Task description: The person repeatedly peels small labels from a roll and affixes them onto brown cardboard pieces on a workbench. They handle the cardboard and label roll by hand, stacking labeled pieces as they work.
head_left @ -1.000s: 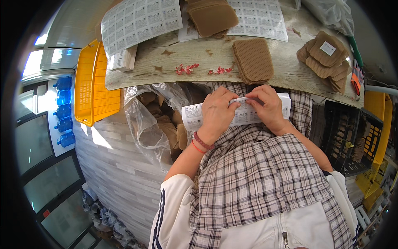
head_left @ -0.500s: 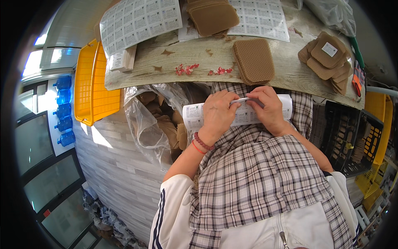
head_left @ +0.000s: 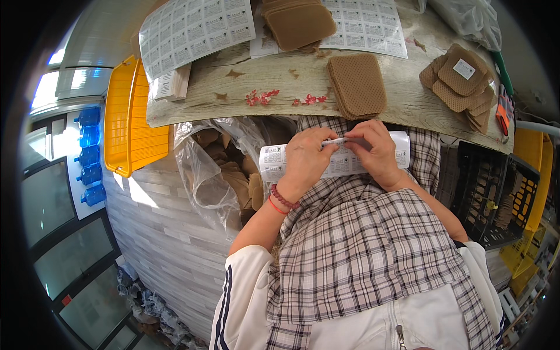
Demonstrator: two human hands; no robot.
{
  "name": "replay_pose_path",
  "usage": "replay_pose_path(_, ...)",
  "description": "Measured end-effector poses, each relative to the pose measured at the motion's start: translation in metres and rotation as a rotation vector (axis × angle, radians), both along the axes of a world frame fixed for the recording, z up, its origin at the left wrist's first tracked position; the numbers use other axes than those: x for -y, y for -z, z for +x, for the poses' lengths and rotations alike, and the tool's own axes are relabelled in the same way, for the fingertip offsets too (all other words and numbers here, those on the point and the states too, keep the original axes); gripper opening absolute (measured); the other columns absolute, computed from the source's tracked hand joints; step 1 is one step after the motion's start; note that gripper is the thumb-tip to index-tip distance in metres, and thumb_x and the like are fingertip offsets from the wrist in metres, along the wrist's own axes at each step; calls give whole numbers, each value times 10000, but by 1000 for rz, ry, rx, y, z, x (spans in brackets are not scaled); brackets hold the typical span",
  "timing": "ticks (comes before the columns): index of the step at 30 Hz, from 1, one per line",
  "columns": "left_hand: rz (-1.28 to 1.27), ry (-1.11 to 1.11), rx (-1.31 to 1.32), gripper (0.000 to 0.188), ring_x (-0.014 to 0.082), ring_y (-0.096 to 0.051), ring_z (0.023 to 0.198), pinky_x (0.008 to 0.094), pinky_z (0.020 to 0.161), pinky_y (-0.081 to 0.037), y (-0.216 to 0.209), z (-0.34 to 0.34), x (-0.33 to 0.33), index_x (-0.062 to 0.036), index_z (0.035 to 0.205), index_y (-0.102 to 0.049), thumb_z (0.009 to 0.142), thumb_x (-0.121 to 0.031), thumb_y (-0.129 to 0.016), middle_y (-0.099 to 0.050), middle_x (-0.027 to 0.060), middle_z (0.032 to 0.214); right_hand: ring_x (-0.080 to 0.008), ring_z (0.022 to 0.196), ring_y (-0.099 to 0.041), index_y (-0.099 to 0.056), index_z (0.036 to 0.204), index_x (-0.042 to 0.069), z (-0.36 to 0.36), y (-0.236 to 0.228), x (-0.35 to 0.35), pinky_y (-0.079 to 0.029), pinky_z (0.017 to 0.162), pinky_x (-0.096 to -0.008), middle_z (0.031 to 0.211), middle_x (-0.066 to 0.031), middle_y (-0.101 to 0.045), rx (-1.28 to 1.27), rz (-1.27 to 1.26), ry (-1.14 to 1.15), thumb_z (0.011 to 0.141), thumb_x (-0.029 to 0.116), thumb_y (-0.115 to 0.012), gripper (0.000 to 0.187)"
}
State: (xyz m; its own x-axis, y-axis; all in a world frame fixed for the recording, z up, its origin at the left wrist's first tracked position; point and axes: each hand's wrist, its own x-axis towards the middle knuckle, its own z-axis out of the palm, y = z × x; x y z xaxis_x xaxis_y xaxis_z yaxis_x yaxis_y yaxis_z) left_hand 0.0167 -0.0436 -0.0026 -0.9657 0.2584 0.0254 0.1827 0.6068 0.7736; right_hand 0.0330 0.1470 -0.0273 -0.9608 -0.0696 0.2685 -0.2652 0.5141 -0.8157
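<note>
Left hand (head_left: 307,154): pinching the label sheet (head_left: 345,168)
Right hand (head_left: 376,153): pinching it, far side
Risk: uneven pulling could tear it

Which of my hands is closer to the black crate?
Right. Your right hand pinches the label sheet, to the left of the black crate. Your left hand pinches the sheet too, but sits farther left of the crate.

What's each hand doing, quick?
Left hand: closed, fingertips pinching the label sheet.
Right hand: closed, fingertips pinching the label sheet too.
</note>
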Motion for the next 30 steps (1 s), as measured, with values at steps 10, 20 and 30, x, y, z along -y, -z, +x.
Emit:
replay_pose_path(10,-1,-6,25,165,344,-670,872,440,814,-508,-2,-1,0,-57,924,-705,786,-114,-776,-708,132,879,-236,906,-599,-780,933,140,-3,-1,2,-489,794,-347,941,-16,-654,-10,-1,-35,748,40,-815,213)
replay_pose_path(20,4,-12,98,191,346,-680,882,430,804,-523,-4,-3,1,-47,944,-708,792,-136,-783,-715,145,900,-236,967,-628,-763,909,85,1,-1,-2,-507,832,-348,1001,-38,-686,65,-88,11,742,8,-814,191)
replay_pose_path(30,474,164,478,233,166,-672,864,305,785,-528,3,-24,34,-30,1106,-730,884,-100,-711,-731,83,934,-244,1020,-588,-688,888,91,2,3,-3,-458,877,-348,1065,-37,-656,50,-102,-37,797,-7,-758,151)
